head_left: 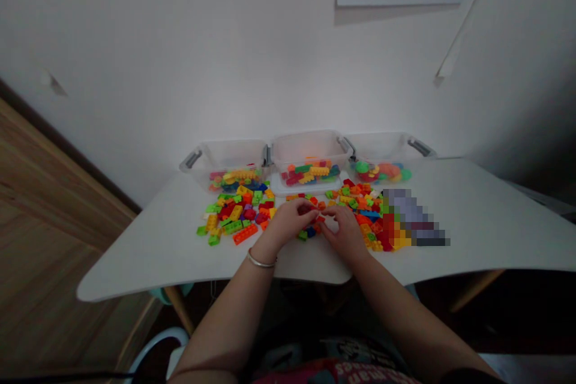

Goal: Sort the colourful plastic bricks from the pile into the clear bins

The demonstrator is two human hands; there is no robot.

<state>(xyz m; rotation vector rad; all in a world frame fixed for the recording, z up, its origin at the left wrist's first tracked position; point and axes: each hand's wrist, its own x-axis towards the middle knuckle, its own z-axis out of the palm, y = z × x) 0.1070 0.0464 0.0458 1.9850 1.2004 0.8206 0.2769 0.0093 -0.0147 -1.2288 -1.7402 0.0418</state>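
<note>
My left hand [292, 220] and my right hand [344, 229] meet over the middle of the white table. Between their fingertips is a small red toy brick [321, 219], pinched from both sides and partly covered by the fingers. A bracelet circles my left wrist. Loose bricks in many colours lie around both hands: a left pile [234, 226] with an orange brick [245, 234] at its front edge, and a right pile [360, 195] beside my right hand. A dark blue brick [311, 232] lies just under the hands.
Three clear bins stand along the wall: a left bin [229, 150], a middle bin [306, 143] and a right bin [382, 145], each holding coloured pieces. A blurred-out flat object [411, 216] lies right of the bricks. The table's front edge [310, 279] runs below my forearms.
</note>
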